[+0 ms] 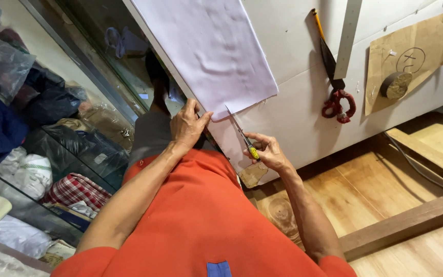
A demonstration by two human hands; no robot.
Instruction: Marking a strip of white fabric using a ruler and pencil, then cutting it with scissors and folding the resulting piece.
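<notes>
Head view: a person at the white bench [303, 118].
Left hand [188, 124]: fingers pressed together, pinching the pale cloth [214, 51] at the bench's near edge.
Right hand [267, 151]: wrist bent, gripping small scissors [244, 136], blades at the cloth's corner.

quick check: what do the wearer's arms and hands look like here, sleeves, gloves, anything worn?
Both arms are bare from the upper arm down; short orange sleeves end near the shoulders. The left hand and right hand are bare, with no gloves. No watch, bracelet or ring shows. The orange garment has a small blue patch at the bottom edge.
</notes>
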